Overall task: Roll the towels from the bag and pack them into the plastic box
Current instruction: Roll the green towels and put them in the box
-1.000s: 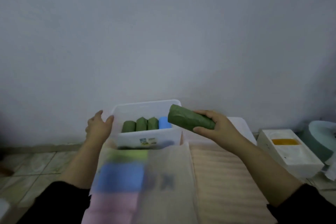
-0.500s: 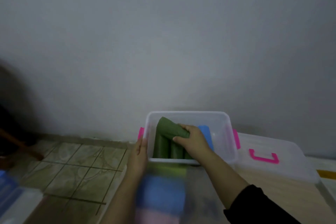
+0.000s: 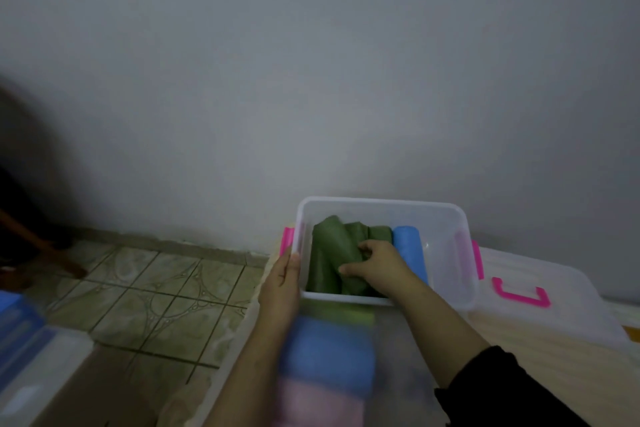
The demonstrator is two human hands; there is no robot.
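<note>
**Seat the green roll snug against its neighbours**

Your right hand [image 3: 375, 265] is down inside the clear plastic box [image 3: 381, 206], fingers curled and pinching the green rolled towel [image 3: 327, 253], which lies tilted across the other green rolls [image 3: 379, 231] on the left side of the box. A blue rolled towel [image 3: 407, 243] stands just to the right of them, and the right part of the box looks bare. Your left hand [image 3: 282, 282] braces the box's left wall, thumb over the rim beside the pink latch [image 3: 286, 239], fingers pressed flat against the outside.

Keep that brace firm so the light box does not slide toward the wall while you push. Turn the roll until it runs parallel to the others, then press it down into line rather than leaving it slanted on top. Hold the loose outer edge under your fingertips until the neighbours pinch it; let go too soon and it will likely unroll.

The bag [image 3: 398, 350] of folded towels, with a blue folded towel [image 3: 327, 354] and a pink folded towel [image 3: 317, 406] showing blurred through it, lies at the near edge of the desk [image 3: 554, 367], just in front of the box. The box lid [image 3: 554, 298] rests to the right.
</note>
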